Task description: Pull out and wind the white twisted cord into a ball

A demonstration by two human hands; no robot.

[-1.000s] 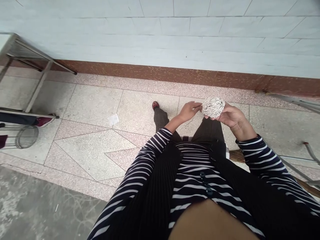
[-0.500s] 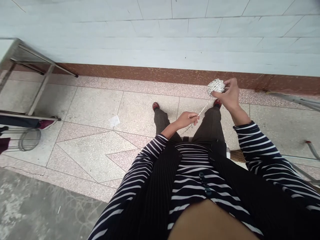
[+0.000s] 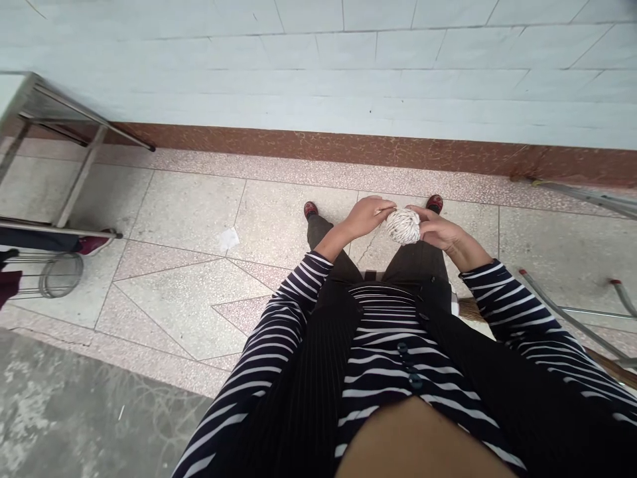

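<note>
Dressed in a long-sleeved top of dark navy knit with thin white horizontal stripes (image 3: 383, 345), sleeves reaching to the wrists. Over it, an open black ribbed vest with fine vertical lines (image 3: 308, 385). Down the striped front, a short row of small dark round buttons (image 3: 409, 365). Below, dark grey-brown trousers (image 3: 418, 262), and on the feet small dark red shoes (image 3: 310, 209). Both hands bare.

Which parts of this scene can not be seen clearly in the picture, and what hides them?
Head view:
- White ball of speckled string: both sides covered by the left hand and right hand; the loose end is not traceable.
- Metal table frame: cut off by the left edge.
- Round wire basket: partly cut off; contents unclear.
- Straw broom: mostly behind the striped right sleeve.
</note>
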